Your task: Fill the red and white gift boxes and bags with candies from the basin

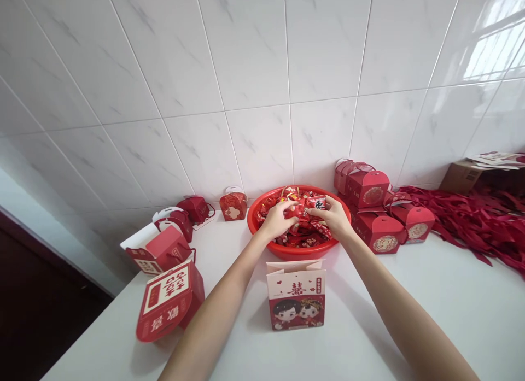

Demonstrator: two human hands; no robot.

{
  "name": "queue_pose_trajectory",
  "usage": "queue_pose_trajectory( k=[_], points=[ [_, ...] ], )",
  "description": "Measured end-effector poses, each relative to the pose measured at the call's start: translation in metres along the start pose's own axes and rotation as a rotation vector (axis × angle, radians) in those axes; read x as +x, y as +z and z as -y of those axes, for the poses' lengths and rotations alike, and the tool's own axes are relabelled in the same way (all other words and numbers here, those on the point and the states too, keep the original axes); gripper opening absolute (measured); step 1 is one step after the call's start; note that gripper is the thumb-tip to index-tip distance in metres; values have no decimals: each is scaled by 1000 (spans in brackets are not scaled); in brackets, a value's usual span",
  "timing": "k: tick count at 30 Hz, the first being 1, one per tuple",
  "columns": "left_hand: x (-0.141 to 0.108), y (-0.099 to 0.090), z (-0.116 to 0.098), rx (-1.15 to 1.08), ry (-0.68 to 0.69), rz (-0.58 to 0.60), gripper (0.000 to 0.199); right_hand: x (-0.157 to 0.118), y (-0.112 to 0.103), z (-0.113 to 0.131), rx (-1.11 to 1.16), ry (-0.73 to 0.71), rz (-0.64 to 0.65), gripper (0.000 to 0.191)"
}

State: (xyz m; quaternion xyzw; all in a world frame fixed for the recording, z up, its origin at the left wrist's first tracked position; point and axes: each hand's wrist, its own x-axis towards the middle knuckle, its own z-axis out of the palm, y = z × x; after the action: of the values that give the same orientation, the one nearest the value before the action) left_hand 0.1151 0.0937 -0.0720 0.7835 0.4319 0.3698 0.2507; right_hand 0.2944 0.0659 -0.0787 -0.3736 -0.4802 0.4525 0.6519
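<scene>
Both hands reach into a round red plastic basket point(301, 252) full of small red wrapped candies point(307, 240). My left hand point(279, 219) is at the left of the heap, its fingers closed on a red-wrapped candy point(296, 210). On the right, my right hand point(335, 220) pinches a red packet point(316, 202) with a dark printed character on a white patch. The fingertips of the two hands are close together. Just in front of the basket, between my forearms, stands a red and white gift box point(297, 299) with a cartoon couple on it; its top is open.
Red gift boxes point(170, 302) line the table's left side, and a small box point(233, 204) is by the wall. More boxes point(377, 228) are stacked right of the basket. Dark red ribbons point(463, 220) and a cardboard box point(459, 176) lie far right. A tiled wall point(258, 140) rises behind.
</scene>
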Motion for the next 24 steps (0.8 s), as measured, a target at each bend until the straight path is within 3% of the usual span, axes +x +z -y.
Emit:
queue_pose_trajectory(
  k=[3, 6, 11, 18, 21, 24],
  points=[
    [-11, -20, -2, 254, -25, 69, 29, 1, 1, 0, -20, -12, -24, 33],
    [-20, -36, -3, 536, -158, 292, 11, 1, 1, -1, -36, -16, -24, 31],
    [-15, -34, -10, 647, -281, 479, 5, 1, 0, -2, -9, 9, -20, 33],
    [1, -21, -25, 619, -411, 805, 32, 2, -2, -3, -25, 18, -12, 33],
    [4, -14, -22, 590, -401, 816, 57, 2, -2, -4, -29, 12, -9, 33],
    [6, -6, -17, 578, -401, 809, 63, 2, -2, -5, -27, 12, -6, 34]
  ],
)
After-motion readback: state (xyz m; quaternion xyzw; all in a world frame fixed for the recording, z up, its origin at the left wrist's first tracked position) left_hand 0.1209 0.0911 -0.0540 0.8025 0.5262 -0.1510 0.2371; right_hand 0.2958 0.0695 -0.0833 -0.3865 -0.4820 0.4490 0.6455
